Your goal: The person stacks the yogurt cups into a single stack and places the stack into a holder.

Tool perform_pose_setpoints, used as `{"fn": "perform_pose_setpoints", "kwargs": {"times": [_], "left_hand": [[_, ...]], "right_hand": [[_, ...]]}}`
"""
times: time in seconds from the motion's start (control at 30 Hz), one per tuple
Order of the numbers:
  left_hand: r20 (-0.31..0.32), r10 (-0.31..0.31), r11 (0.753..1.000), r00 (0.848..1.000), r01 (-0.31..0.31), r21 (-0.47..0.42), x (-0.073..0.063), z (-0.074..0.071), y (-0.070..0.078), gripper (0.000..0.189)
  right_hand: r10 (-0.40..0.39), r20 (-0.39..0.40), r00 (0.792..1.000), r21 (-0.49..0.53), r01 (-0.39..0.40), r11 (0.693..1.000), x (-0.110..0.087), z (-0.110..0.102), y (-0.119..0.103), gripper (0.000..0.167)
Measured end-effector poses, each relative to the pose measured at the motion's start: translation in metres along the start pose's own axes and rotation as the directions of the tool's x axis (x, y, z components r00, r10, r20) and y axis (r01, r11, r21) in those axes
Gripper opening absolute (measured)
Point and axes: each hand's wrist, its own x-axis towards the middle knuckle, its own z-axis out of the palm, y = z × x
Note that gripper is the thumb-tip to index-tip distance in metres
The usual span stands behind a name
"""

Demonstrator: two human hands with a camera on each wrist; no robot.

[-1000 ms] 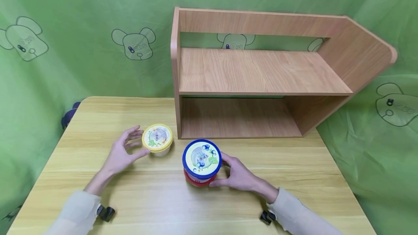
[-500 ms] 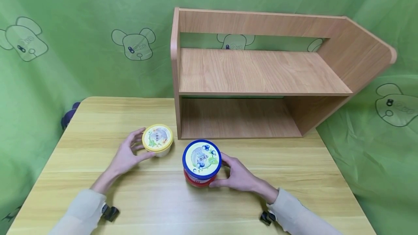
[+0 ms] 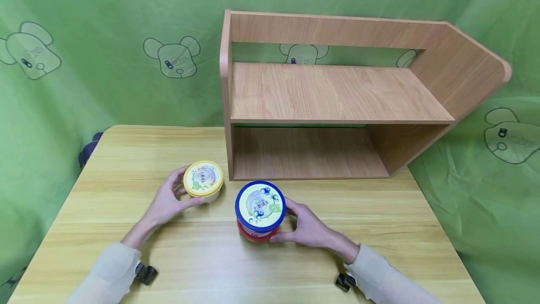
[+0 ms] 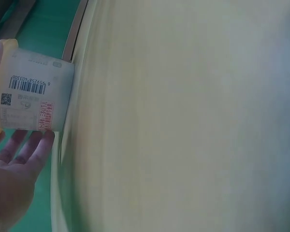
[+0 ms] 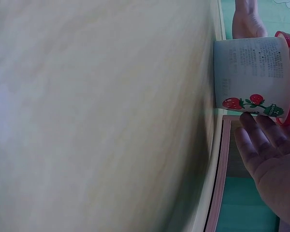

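Note:
In the head view a small tub with a yellow lid (image 3: 203,178) stands on the table, left of the shelf. My left hand (image 3: 164,204) holds it from the left, thumb at the front and fingers round the far side; its barcode side faces the left wrist camera. Nearer the middle, a tub with a blue lid (image 3: 260,206) sits on top of a tub with a red lid (image 3: 258,237). From the right, my right hand (image 3: 310,225) grips this stack at the lower tub. Strawberries decorate the red-lidded tub's wall in the right wrist view.
A wooden two-level shelf (image 3: 337,93) stands at the back right of the table (image 3: 202,266), its left side panel just behind the tubs. A green curtain (image 3: 114,83) with bear drawings hangs behind. Small black devices (image 3: 146,274) sit at both wrists.
My left hand has moved right and closed in around the yellow-lidded tub, its thumb sliding along the front. The right hand and the stacked tubs have stayed in place.

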Motion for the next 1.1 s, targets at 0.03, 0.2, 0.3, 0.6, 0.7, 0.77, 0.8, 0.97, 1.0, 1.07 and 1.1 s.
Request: {"fn": "perform_pose_setpoints", "kwargs": {"times": [0.03, 0.2, 0.3, 0.6, 0.7, 0.77, 0.8, 0.97, 1.0, 1.07, 1.1], "left_hand": [[-0.002, 0.000, 1.000, 1.000, 0.000, -0.001, 0.0004, 0.0004, -0.0001, 0.106], [-0.013, 0.006, 1.000, 1.000, -0.006, -0.004, 0.0011, 0.0017, -0.0003, 0.106], [-0.014, 0.008, 1.000, 1.000, -0.008, -0.006, 0.0016, 0.0018, -0.0007, 0.105], [-0.022, 0.010, 1.000, 1.000, -0.010, 0.008, 0.0019, 0.0021, -0.0005, 0.105], [-0.023, 0.011, 1.000, 1.000, -0.011, 0.007, 0.0017, 0.0024, -0.0002, 0.104], [-0.024, 0.011, 1.000, 1.000, -0.011, 0.008, 0.0016, 0.0027, 0.0000, 0.104], [-0.026, 0.012, 1.000, 1.000, -0.011, 0.008, 0.0015, 0.0028, 0.0001, 0.104], [-0.032, 0.011, 1.000, 0.999, -0.010, 0.012, 0.0011, 0.0024, 0.0000, 0.104], [-0.035, 0.009, 1.000, 0.999, -0.009, 0.012, 0.0008, 0.0022, 0.0000, 0.104], [-0.039, 0.006, 1.000, 0.999, -0.005, 0.014, 0.0001, 0.0016, -0.0002, 0.104], [-0.041, 0.004, 1.000, 0.999, -0.004, 0.013, -0.0004, 0.0012, 0.0000, 0.104]], "right_hand": [[0.001, 0.000, 1.000, 0.001, -0.001, 1.000, 0.0001, 0.0000, 0.0001, 0.090], [0.005, 0.001, 1.000, 0.003, -0.005, 1.000, 0.0008, 0.0001, 0.0001, 0.090], [0.005, 0.001, 1.000, 0.001, -0.005, 1.000, 0.0011, 0.0001, 0.0000, 0.091], [-0.007, 0.000, 1.000, 0.003, 0.007, 1.000, 0.0007, -0.0001, 0.0010, 0.090], [-0.009, 0.000, 1.000, 0.007, 0.009, 1.000, 0.0003, -0.0001, 0.0013, 0.090], [-0.009, 0.001, 1.000, 0.008, 0.009, 1.000, 0.0003, -0.0001, 0.0014, 0.090], [-0.008, 0.000, 1.000, 0.008, 0.008, 1.000, 0.0003, -0.0002, 0.0014, 0.090], [-0.008, 0.003, 1.000, 0.008, 0.008, 1.000, 0.0006, -0.0005, 0.0011, 0.090], [-0.009, 0.005, 1.000, 0.009, 0.009, 1.000, 0.0007, -0.0005, 0.0011, 0.091], [-0.009, 0.008, 1.000, 0.010, 0.009, 1.000, 0.0008, -0.0005, 0.0011, 0.091], [-0.008, 0.009, 1.000, 0.010, 0.008, 1.000, 0.0008, -0.0005, 0.0011, 0.091]]}}
